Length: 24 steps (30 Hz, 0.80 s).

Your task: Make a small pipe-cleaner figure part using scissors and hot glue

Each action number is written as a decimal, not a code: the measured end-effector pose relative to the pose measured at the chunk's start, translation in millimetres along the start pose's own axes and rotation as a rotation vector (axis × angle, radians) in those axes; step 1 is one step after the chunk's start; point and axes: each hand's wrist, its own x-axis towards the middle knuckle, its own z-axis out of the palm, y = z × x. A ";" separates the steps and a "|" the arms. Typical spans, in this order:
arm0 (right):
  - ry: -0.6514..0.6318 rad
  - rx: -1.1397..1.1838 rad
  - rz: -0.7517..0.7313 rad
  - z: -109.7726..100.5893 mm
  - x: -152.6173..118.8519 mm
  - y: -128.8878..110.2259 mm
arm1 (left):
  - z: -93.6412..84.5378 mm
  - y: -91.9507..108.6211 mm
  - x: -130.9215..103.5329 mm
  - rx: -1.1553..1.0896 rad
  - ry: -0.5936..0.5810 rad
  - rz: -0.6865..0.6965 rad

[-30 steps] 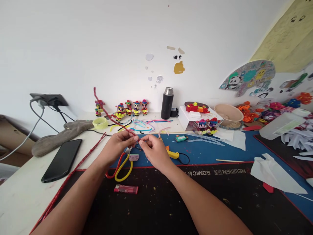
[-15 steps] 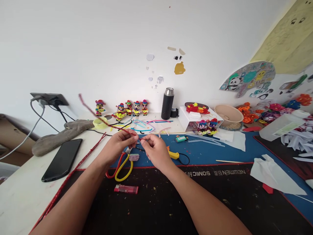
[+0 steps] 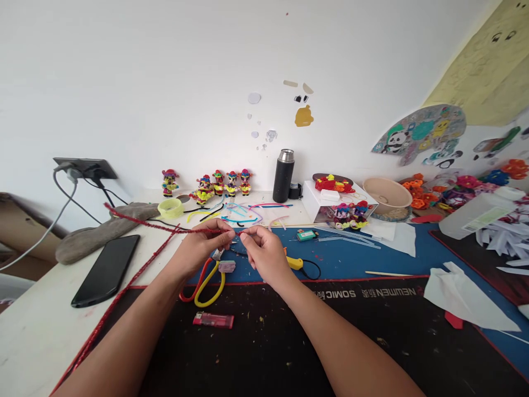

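Between thumb and fingertips, my left hand [image 3: 205,241] pinches a dark red pipe cleaner [image 3: 154,223], whose long free end reaches out to the left over the table. My right hand [image 3: 264,251] is closed on the short end of the same pipe cleaner, its fingertips close beside those of the left. Below the hands lie scissors [image 3: 206,281] with one red and one yellow handle, and a small greyish-purple block [image 3: 227,267] against them. Nearer to me is a pink lighter [image 3: 213,320]. More red pipe cleaners [image 3: 119,295] lie along the left, partly behind my left forearm.
A black phone [image 3: 106,270] and a piece of driftwood [image 3: 93,234] lie at left. Several small figures [image 3: 204,190] stand by the wall, near a black thermos [image 3: 283,176]. A yellow glue gun [image 3: 295,263] is beyond my right wrist. Right are a bowl [image 3: 386,193] and white tissue [image 3: 463,298].
The pipe cleaner's free end has swung down and to the left, from slanting upward to nearly level. Both hands stay in almost the same place, still pinching.
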 end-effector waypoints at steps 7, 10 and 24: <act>0.016 0.002 -0.020 0.0 0.5 0.9 | 0.7 2.6 -0.5 0.030 -0.034 0.023; 0.027 0.006 -0.030 -0.2 0.9 1.9 | 0.9 3.4 -1.4 0.000 -0.051 0.021; -0.039 -0.381 -0.182 -0.6 -5.7 1.7 | -4.6 1.8 1.8 -0.005 0.014 -0.047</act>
